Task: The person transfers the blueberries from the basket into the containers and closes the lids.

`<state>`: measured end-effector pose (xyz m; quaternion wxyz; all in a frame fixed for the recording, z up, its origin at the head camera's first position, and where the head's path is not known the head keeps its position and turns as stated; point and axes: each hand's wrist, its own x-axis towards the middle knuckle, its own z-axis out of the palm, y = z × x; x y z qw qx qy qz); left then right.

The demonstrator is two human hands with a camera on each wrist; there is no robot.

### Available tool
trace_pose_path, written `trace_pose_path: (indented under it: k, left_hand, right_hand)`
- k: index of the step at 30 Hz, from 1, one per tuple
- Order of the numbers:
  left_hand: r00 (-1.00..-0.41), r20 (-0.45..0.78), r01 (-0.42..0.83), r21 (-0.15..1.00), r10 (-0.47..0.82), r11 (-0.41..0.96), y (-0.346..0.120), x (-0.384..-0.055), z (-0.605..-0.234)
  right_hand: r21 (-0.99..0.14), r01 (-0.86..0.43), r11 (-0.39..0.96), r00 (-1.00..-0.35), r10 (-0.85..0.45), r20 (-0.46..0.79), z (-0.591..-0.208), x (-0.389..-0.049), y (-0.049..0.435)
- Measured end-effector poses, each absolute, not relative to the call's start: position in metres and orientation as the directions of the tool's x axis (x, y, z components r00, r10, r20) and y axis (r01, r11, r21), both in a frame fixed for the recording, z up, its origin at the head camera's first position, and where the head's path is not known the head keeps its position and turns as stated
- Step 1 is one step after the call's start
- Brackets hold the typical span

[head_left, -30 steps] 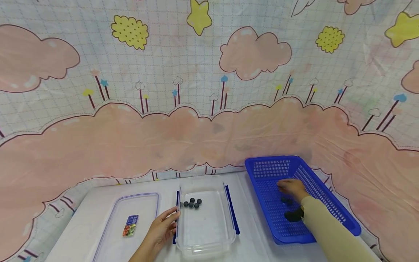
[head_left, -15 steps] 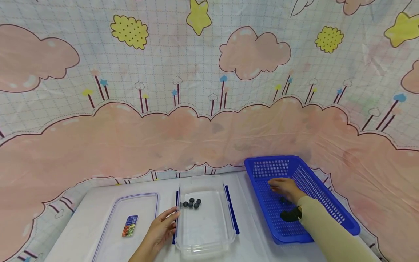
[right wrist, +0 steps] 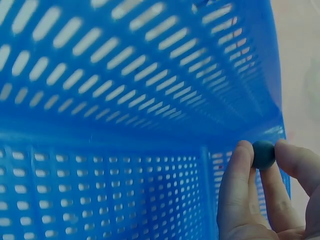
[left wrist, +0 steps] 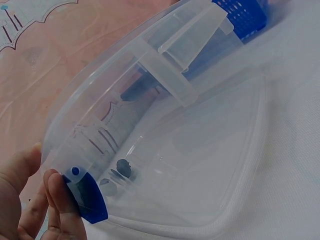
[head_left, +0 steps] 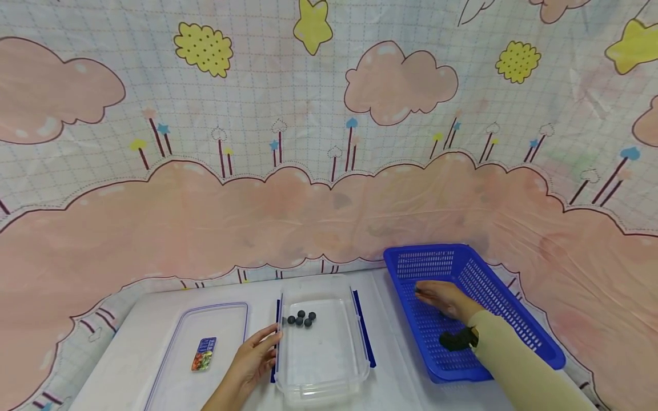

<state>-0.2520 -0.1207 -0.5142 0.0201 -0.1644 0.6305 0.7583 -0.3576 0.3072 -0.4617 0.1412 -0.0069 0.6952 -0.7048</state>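
Observation:
In the right wrist view, my right hand [head_left: 446,298] pinches one dark round blueberry [right wrist: 263,155] between thumb and fingertips. That hand is inside the blue slotted basket [head_left: 411,328], over its left side. On the left, my left hand [head_left: 253,355] grips the side rim of a clear plastic food container [head_left: 324,365], its fingers by a blue latch [left wrist: 89,197]. Several blueberries [head_left: 300,321] lie clustered on the container floor near its left wall. My right hand hides part of the basket floor.
A clear lid [head_left: 228,322] with a purple-blue edge lies flat on the white table [head_left: 128,342], left of the container. It bears a colourful label [head_left: 204,354]. Another blue latch [head_left: 364,329] hangs open on the container's right side. A printed curtain [head_left: 308,222] stands behind.
My right hand has shifted left inside the basket, and a blueberry now shows at its fingertips. The left hand and the container have stayed where they were.

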Motion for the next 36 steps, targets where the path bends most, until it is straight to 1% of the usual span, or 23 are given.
trace_pose_path:
  k: [5,16,21,28,32,36]
  left_hand:
    - [-0.945,-0.274,-0.237,0.950,-0.177,-0.203,-0.121,-0.252,-0.515]
    - [-0.949,-0.263,-0.228,0.953,-0.172,-0.199,-0.122,-0.255,-0.515]
    - [-0.954,-0.251,-0.216,0.955,-0.166,-0.204,-0.121,-0.254,-0.516]
    - [-0.951,-0.258,-0.221,0.952,-0.169,-0.211,-0.120,-0.254,-0.515]
    - [-0.951,-0.260,-0.222,0.952,-0.170,-0.210,-0.120,-0.254,-0.516]
    - [-0.951,-0.258,-0.221,0.952,-0.170,-0.211,-0.121,-0.253,-0.517]
  right_hand:
    - [-0.985,0.173,0.027,-0.957,-0.233,-0.175,-0.461,-0.356,0.300]
    - [-0.988,0.144,-0.046,-0.955,-0.270,-0.126,-0.448,-0.349,0.284]
    - [-0.984,0.146,-0.103,-0.953,-0.283,-0.111,-0.441,-0.347,0.283]
    - [-0.996,0.080,-0.044,-0.946,-0.319,-0.062,-0.435,-0.341,0.274]
    - [-0.997,0.061,-0.045,-0.936,-0.349,-0.042,-0.434,-0.337,0.265]
    - [-0.996,0.072,-0.060,-0.936,-0.348,-0.046,-0.436,-0.335,0.255]
